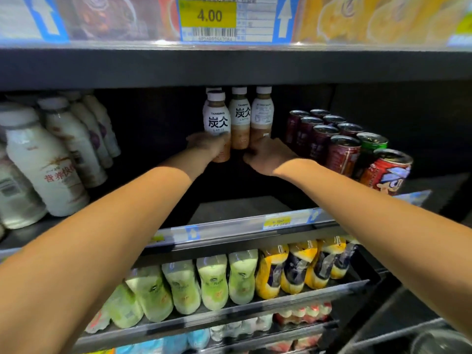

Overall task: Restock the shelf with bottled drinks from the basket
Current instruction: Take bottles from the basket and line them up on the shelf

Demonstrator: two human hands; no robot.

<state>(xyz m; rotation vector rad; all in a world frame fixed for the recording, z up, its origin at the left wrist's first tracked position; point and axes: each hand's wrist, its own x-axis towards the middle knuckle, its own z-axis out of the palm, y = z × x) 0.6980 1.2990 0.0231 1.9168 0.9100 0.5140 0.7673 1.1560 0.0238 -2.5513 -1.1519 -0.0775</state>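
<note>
Three white-capped latte bottles stand deep on the dark middle shelf (242, 208), and a fourth cap shows behind the left one. My left hand (204, 145) grips the lower part of the left latte bottle (217, 121). My right hand (268, 155) wraps the base of the right latte bottle (262, 113). The middle latte bottle (239, 116) stands between them, untouched. Both arms reach far into the shelf. The basket is not in view.
White milk-drink bottles (51, 162) fill the shelf's left side. Dark and red cans (342, 152) stand in rows on the right. Green bottles (212, 282) and yellow bottles (296, 267) sit on the shelf below. A price rail (277, 222) edges the shelf front.
</note>
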